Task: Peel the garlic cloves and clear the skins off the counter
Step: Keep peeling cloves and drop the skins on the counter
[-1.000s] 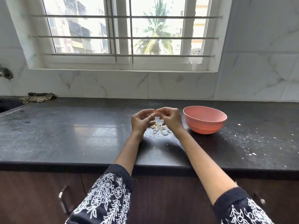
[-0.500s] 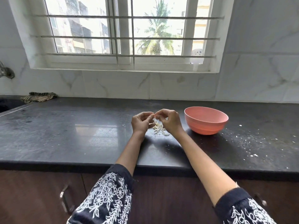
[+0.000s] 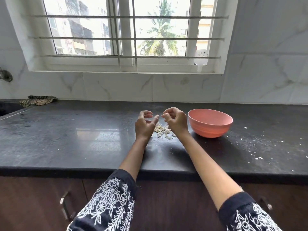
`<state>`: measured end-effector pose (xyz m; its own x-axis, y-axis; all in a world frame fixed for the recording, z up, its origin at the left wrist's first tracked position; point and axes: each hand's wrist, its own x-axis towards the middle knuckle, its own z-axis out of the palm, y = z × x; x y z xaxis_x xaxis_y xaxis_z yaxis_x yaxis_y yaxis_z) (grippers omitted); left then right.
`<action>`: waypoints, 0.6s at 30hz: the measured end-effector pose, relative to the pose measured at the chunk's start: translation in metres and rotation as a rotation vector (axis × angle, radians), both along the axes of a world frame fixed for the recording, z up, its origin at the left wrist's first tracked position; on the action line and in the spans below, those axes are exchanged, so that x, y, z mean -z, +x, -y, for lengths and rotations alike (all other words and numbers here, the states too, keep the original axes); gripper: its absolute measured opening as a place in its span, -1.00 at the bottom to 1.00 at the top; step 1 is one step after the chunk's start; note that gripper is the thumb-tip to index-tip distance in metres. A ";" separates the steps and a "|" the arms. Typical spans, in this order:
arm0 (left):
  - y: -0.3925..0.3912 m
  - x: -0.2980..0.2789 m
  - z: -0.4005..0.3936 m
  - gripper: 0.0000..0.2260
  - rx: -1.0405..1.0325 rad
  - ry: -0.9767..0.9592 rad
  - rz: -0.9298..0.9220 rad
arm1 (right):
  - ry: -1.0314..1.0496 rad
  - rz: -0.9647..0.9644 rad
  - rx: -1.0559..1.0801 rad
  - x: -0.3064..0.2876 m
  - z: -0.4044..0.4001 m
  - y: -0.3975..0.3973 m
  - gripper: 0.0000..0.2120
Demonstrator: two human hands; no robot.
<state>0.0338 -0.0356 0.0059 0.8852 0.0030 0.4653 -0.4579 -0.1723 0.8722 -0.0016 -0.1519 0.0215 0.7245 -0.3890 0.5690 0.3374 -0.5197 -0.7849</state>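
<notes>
A small heap of pale garlic skins [image 3: 162, 130] lies on the black counter [image 3: 66, 139], just below and between my two hands. My left hand [image 3: 144, 124] hovers over the heap with curled, parted fingers and nothing seen in it. My right hand [image 3: 175, 120] is beside it, fingertips pinched on a small pale garlic clove [image 3: 164, 115]. A pink bowl [image 3: 210, 125] stands on the counter just right of my right hand; its contents are hidden by the rim.
White crumbs [image 3: 260, 147] speckle the counter right of the bowl. A striped cloth [image 3: 37, 100] lies at the back left by a sink edge [image 3: 6, 109]. A tiled wall and barred window [image 3: 130, 39] rise behind. Cabinet handles [image 3: 64, 207] sit below the counter edge.
My hands were joined together over the skins; now they have drawn apart, the left fingers spread, and the clove stays in the right fingertips.
</notes>
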 end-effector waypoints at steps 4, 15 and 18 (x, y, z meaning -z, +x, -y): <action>0.003 -0.001 -0.003 -0.73 -0.061 -0.110 -0.037 | 0.017 0.002 0.012 -0.001 0.000 0.001 -0.76; -0.005 -0.005 -0.003 -0.71 0.085 -0.343 -0.183 | 0.009 -0.026 0.006 0.005 0.004 0.006 -0.84; -0.007 -0.008 -0.004 -0.74 0.138 -0.417 -0.219 | 0.019 -0.018 0.008 0.006 0.004 0.008 -0.84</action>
